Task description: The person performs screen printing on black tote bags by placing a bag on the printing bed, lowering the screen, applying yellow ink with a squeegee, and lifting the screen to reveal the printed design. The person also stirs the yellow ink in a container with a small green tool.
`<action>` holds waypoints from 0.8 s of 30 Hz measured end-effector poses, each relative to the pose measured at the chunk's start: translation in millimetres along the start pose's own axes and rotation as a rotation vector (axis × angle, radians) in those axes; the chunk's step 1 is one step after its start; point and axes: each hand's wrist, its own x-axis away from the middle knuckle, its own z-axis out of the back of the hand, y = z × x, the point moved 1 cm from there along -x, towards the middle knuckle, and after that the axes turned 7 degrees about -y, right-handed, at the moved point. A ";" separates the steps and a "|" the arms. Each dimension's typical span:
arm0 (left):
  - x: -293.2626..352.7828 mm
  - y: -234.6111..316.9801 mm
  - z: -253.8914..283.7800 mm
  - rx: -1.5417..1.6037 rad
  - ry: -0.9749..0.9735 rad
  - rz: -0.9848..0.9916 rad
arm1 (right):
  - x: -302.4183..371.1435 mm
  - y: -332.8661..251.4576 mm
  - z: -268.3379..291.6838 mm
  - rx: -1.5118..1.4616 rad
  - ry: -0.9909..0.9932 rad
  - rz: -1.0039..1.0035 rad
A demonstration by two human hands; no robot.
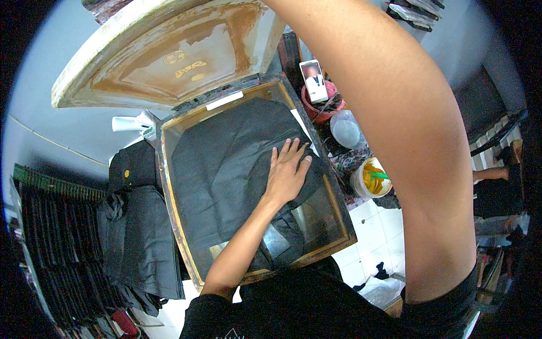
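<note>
My left hand [288,175] lies flat on a piece of black cloth [220,164], fingers spread. The cloth has creases and lies over a wood-edged board [172,209], with a shiny surface showing beside it at the near right. Above the far side of the board stands a raised printing screen [141,68] with a pale frame and brown-stained mesh, tilted up. Small emblem shapes show in its middle. My right arm [406,130] reaches up past the screen's right end; its hand is beyond the top edge of the picture.
Right of the board stand a tub of yellow ink [370,178] with a green tool, a clear container [346,130], a pink bucket [324,107] and a phone [314,82]. Black garments [138,243] hang at left beside a rack of dark pieces [56,243]. Another person's arm [490,174] shows far right.
</note>
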 end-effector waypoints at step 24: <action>-117.9 -93.4 74.6 -0.395 -0.016 0.603 | -6.8 4.5 1.4 -0.047 -0.040 -0.065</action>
